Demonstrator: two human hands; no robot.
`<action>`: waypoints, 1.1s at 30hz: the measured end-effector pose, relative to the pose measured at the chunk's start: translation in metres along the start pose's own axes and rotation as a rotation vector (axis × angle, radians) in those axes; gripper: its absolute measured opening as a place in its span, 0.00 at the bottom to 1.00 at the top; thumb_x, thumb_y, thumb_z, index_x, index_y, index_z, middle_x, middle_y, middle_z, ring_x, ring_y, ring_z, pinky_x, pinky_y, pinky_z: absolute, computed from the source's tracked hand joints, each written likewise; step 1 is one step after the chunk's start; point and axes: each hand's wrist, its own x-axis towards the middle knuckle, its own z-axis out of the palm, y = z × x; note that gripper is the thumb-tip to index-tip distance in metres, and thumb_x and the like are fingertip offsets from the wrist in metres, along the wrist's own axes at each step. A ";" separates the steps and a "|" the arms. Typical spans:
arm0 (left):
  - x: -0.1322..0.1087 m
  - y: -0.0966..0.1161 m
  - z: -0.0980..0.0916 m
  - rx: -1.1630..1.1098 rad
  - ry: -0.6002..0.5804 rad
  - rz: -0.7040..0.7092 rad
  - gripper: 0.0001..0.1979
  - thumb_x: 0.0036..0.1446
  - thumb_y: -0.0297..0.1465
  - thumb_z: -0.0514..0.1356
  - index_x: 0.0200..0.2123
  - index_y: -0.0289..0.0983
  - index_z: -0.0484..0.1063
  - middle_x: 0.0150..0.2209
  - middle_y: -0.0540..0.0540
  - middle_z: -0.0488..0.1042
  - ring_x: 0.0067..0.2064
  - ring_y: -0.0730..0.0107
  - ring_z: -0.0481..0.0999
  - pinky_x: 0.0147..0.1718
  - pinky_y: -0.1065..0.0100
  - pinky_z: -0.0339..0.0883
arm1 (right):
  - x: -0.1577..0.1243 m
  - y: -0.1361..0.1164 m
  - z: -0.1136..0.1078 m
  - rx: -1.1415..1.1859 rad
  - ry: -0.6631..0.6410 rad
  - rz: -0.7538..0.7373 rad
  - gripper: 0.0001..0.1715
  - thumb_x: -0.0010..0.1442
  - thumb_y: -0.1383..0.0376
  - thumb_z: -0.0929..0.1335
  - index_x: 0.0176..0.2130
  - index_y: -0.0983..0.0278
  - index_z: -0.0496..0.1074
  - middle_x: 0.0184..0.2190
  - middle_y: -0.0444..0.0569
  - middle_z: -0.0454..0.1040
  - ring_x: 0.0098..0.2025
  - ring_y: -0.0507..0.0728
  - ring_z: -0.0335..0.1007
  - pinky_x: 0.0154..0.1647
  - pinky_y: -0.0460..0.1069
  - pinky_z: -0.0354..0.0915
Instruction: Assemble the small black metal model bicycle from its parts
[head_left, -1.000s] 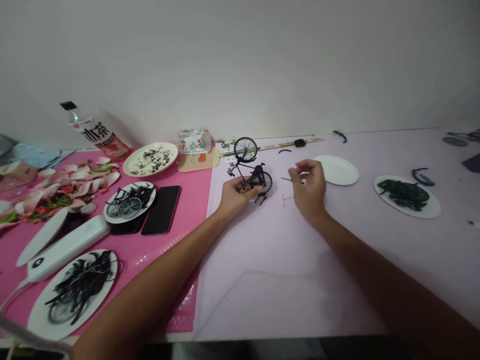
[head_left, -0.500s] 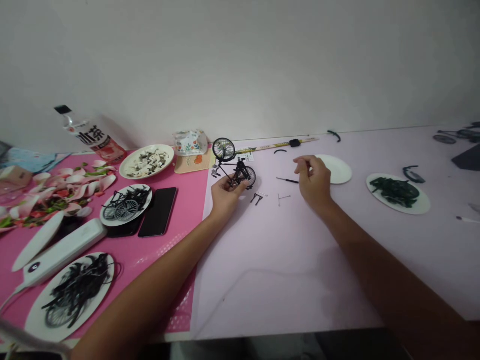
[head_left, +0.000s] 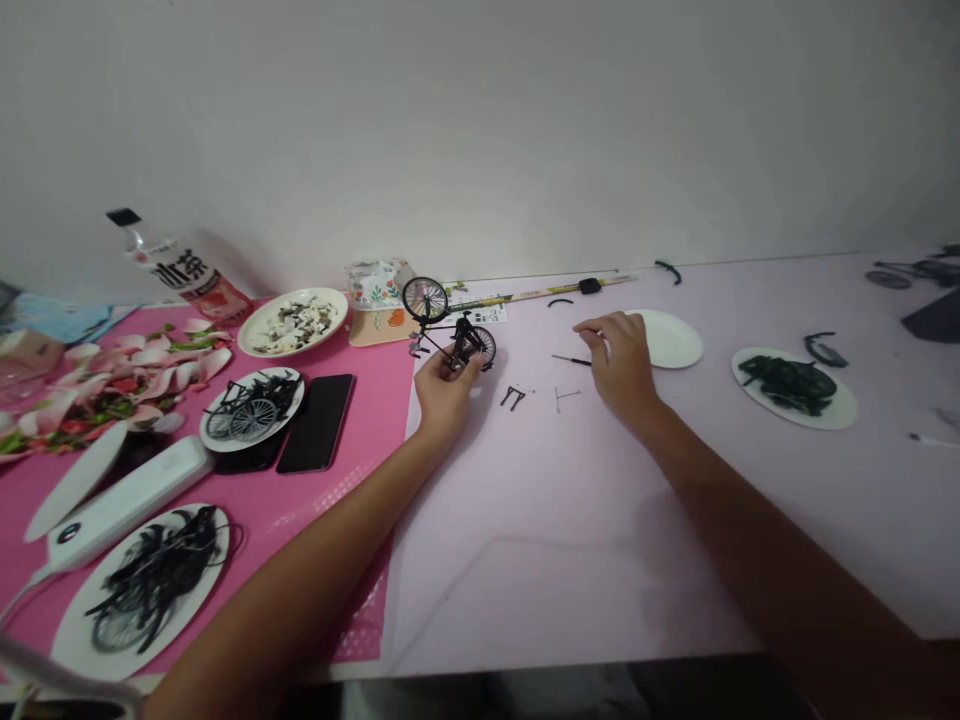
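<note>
My left hand (head_left: 446, 395) grips a small black model bicycle (head_left: 442, 335) by its rear wheel end, with the other wheel tilted up toward the wall. To the right, my right hand (head_left: 624, 362) hovers near a white plate (head_left: 671, 340), its thumb and fingertips drawn together; whatever they pinch, if anything, is too small to make out. Beside that hand lies a thin black tool (head_left: 571, 359). Between the hands are a small black bracket (head_left: 513, 397) and thin metal pieces (head_left: 567, 396) on the pale surface.
Plates of black bicycle parts (head_left: 253, 410) and [a phone-like black slab] a black phone (head_left: 316, 423) lie left. Farther back are a bowl (head_left: 292, 322), a bottle (head_left: 191, 275) and a long stick (head_left: 525, 295). A plate of dark green pieces (head_left: 795, 388) sits right.
My left hand has shifted slightly left with the model bicycle. My right hand has also moved a little left, its fingertips still together.
</note>
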 end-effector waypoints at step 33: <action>-0.008 0.004 0.004 0.040 -0.329 -0.072 0.30 0.43 0.37 0.79 0.49 0.32 0.81 0.27 0.51 0.77 0.25 0.77 0.68 0.29 0.71 0.69 | -0.009 -0.047 0.000 0.272 0.181 -0.081 0.10 0.73 0.56 0.70 0.41 0.58 0.76 0.39 0.50 0.82 0.42 0.60 0.78 0.43 0.56 0.76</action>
